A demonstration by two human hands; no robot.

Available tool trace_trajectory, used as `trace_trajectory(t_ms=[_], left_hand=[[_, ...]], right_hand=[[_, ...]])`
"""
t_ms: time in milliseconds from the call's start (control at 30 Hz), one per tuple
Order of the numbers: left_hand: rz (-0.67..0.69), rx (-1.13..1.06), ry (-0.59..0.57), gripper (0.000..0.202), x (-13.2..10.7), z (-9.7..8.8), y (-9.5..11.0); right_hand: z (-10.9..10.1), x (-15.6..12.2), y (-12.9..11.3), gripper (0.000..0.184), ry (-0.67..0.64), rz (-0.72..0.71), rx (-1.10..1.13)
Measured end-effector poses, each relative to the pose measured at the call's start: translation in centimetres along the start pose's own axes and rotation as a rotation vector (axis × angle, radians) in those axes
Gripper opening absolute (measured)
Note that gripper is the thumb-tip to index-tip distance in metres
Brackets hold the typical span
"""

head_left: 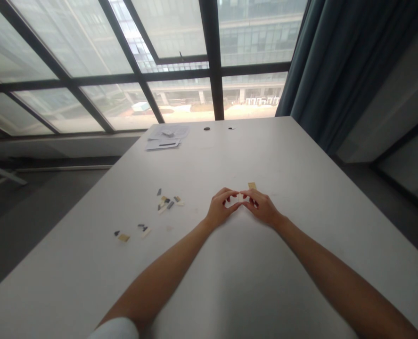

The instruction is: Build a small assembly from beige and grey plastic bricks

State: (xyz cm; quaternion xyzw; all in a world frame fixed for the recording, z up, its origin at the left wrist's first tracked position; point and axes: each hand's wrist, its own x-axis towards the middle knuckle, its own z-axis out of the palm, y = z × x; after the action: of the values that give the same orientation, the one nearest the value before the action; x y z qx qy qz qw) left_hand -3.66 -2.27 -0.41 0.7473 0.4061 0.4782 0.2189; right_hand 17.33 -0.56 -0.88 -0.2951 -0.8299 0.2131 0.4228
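My left hand point(222, 206) and my right hand point(262, 205) meet over the middle of the white table point(209, 162). Between their fingertips is a small cream-white piece point(240, 198), pinched from both sides with thumbs and index fingers. Its exact kind is too small to make out, and the fingers cover part of it. Just beyond my right hand lies a flat tan piece point(251, 185), its near edge close to the fingers.
Left of my hands lies a loose group of small grey, tan and cream pieces point(170, 205). Nearer the left edge are a tan piece point(124, 238) and a few dark ones point(141, 225). Papers point(163, 144) rest at the far left corner, by the window. A blue curtain point(311, 70) hangs right.
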Motion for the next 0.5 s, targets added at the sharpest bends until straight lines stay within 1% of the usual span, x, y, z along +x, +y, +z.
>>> trace_trajectory(t_ms=[500], left_hand=[[-0.022, -0.004, -0.021, 0.033, -0.06, 0.01, -0.26]], right_hand=[[0.05, -0.01, 0.04, 0.03, 0.0, 0.007, -0.013]])
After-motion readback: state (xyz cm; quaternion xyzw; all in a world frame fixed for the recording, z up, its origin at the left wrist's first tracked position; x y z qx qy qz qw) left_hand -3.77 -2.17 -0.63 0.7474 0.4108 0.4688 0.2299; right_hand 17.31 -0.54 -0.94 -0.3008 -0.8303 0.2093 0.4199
